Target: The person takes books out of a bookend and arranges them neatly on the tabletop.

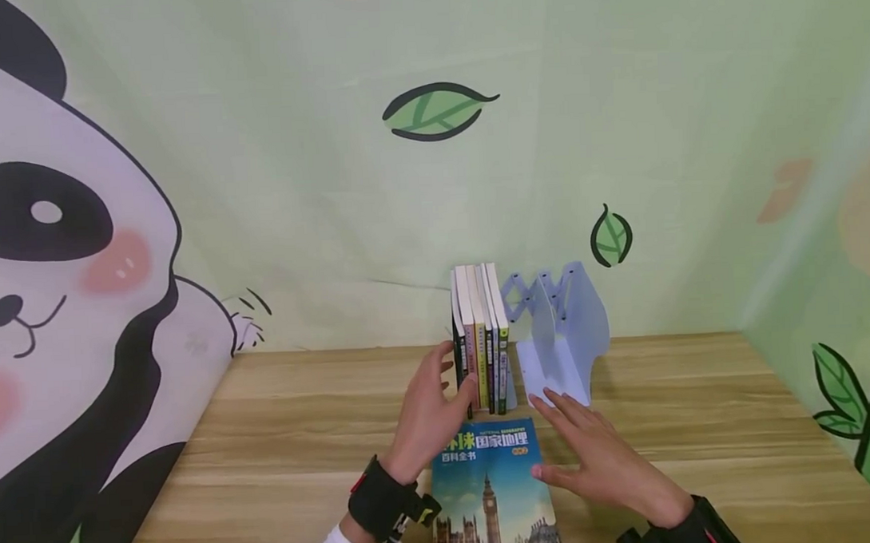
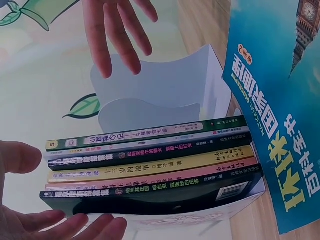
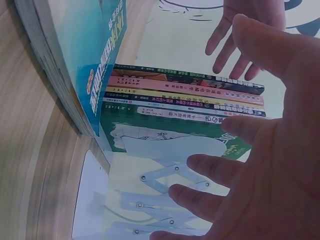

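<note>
We see soft light; pale sheen on light-green fabric backdrop (image 1: 432, 200), head frame's upper right; wrist views hazier.

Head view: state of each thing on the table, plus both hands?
Books: closed, upright side by side at the rack's left end, spines toward the person
Rack: standing, crossed links spread apart
Big book: closed, flat, front cover up
Left hand: thumb and fingers apart, at the books' left side; contact unclear
Right hand: fingers spread, by the rack's right part; contact unclear
</note>
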The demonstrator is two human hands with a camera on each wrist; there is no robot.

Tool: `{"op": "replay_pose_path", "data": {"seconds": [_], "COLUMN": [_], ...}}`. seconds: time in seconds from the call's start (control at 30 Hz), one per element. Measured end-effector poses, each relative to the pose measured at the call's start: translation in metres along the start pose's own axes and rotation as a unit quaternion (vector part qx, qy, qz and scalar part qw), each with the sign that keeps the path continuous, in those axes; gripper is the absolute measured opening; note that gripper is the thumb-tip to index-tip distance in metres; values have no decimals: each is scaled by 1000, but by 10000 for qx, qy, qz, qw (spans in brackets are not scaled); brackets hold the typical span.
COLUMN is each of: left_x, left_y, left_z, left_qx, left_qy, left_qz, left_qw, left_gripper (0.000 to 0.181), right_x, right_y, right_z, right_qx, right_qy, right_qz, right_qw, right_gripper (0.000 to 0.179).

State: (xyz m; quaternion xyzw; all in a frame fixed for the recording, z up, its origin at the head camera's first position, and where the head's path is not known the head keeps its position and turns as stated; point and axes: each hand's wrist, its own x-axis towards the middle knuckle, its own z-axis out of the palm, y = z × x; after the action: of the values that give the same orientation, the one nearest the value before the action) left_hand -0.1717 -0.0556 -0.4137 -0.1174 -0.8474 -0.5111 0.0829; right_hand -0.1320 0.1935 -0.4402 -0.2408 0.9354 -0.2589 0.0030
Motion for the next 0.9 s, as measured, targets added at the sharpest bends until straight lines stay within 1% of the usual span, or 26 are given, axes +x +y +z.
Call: {"op": "replay_pose_path", "data": {"seconds": [0.27,0.4,0.57,0.67,0.9], "left_x": [3,6,10,12,17], "left_y": [-2,-5,-8,-9,-9], "left_z": [3,4,7,8,9], "left_qx": [-11,0,-38,-36,-295], "left_qy": [-25,-42,6,55,6], "left_qz": [-49,-74,-102,-101,-251], "left_qw": [10000,10000,9999,9999,9992], "left_gripper": [60,60,59,59,61], "right_x": [-1,-2,-2,-2,-2], "right_y": [1,1,1,1,4], "right_z": [-1,-3,-4,-4,-3], "right_qx": [15,13,28,53,21], "right_qy": [-66,-26,-29,-53,-57], "right_qz": [28,-42,-80,-24,-96], "right_qw": [10000,10000,10000,10000,9999], "right_gripper": [85,84,83,83,81]}}
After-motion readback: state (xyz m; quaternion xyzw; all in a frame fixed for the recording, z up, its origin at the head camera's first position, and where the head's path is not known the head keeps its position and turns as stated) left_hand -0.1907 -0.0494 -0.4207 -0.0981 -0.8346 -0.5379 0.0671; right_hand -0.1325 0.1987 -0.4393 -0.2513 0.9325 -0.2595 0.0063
